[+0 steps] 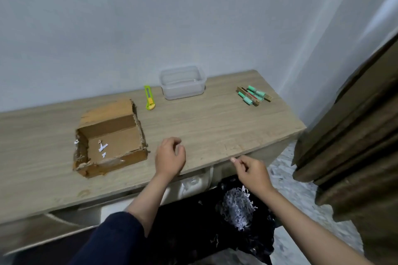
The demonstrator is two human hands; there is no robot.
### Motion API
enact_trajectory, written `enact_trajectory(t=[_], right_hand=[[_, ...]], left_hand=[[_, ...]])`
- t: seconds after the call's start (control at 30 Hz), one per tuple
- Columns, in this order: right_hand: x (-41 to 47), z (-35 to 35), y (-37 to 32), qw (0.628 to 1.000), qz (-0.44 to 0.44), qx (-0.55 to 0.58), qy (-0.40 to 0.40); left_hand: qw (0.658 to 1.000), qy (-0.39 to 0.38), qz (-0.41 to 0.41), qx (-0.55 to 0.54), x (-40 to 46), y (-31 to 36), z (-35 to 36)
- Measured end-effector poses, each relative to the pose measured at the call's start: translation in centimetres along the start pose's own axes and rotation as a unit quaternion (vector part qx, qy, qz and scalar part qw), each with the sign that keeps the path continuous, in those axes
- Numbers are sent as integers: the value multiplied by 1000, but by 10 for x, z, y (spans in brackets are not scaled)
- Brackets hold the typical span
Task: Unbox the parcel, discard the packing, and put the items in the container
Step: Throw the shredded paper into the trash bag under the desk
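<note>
An opened, torn cardboard box (112, 140) sits on the wooden table (215, 127), with only a few white paper scraps (102, 146) inside. A clear plastic container (183, 83) stands at the back of the table with nothing visible in it. A small pile of green cylinders and wooden pieces (254, 95) lies at the right rear. My left hand (170, 158) hovers at the table's front edge, fingers loosely curled and holding nothing. My right hand (251, 171) is just off the table edge above a black bin bag (226, 221), thumb and fingertips nearly pinched together.
A green and yellow utility knife (149, 98) lies between the box and the container. White shredded paper (238, 206) fills part of the bin bag below the table. A brown curtain (355, 135) hangs at the right. A wall backs the table.
</note>
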State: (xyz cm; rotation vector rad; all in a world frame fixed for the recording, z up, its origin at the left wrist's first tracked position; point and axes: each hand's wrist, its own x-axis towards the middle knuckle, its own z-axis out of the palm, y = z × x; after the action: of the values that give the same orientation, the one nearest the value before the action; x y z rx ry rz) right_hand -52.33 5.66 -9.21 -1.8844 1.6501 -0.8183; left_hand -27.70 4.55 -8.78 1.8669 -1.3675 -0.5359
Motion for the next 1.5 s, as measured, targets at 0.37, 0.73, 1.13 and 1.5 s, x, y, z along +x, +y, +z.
enact_trajectory(t=[0.37,0.73,1.13,1.5], right_hand=[[49,89,-142,982,-94,158,-50],[134,193,-260,956,128,252,-80],[135,189,-257,855,193,465,-126],[96,181,-228,919,115,358,-122]], left_hand=[[966,249,71,-16,-16,-18,-124],[981,-37,-125,-144,3,-111,-222],[988,1,-25,-154,3,-143,-209],[960,-71,-133,-236,-2,-157,-206]])
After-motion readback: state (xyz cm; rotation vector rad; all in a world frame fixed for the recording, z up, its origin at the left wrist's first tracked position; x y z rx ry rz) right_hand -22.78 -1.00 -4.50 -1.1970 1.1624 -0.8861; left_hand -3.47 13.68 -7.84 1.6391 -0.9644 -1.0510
